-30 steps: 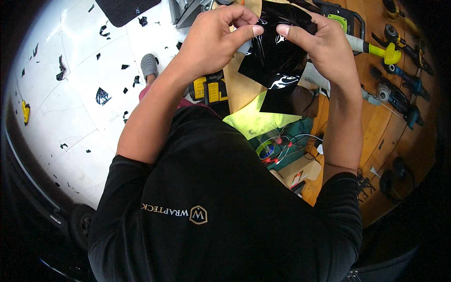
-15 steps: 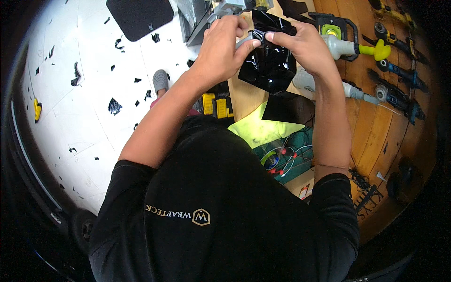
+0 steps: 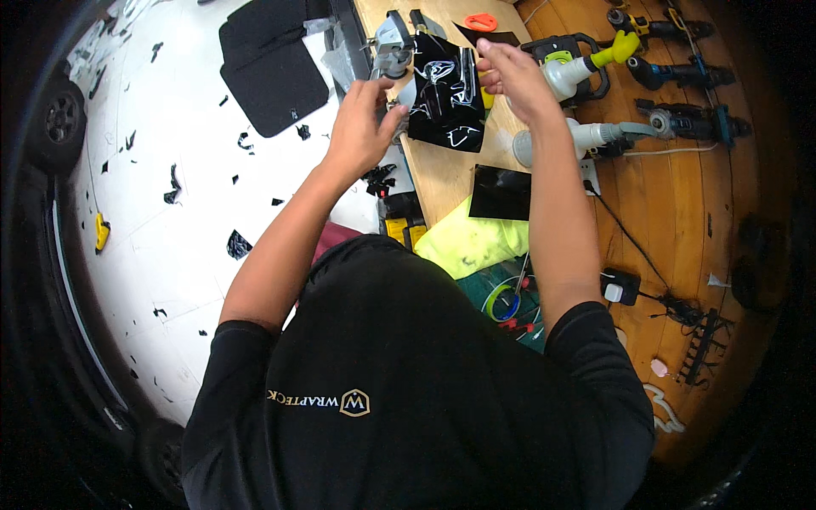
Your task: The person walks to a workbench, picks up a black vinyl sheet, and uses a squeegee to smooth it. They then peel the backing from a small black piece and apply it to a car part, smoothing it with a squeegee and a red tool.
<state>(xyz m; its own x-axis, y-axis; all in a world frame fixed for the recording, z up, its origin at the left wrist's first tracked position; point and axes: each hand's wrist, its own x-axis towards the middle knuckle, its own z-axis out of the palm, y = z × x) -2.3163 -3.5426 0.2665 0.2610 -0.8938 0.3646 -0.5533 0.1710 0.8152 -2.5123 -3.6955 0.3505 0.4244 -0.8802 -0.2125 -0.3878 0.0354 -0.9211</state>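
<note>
A glossy black film sheet with creases and bright reflections lies over the wooden bench, a smooth grey piece showing at its left edge. My left hand is beside that edge, thumb and fingers apart near the grey piece. Over the sheet's right side is my right hand, its thumb and fingers apart with nothing visible between them. A grey metal vise stands just beyond my left hand. Closer to me, a flat black rectangular sheet rests partly on a yellow-green cloth.
White spray bottles stand to the right on the bench, near a work light. An orange-red tool lies at the far end. Power tools line the right. Black scraps and dark mats cover parts of the white floor.
My hands have moved apart from their pinch at the middle of the black film, and the film now lies flatter between them. The view has shifted, showing more of the floor mats.
</note>
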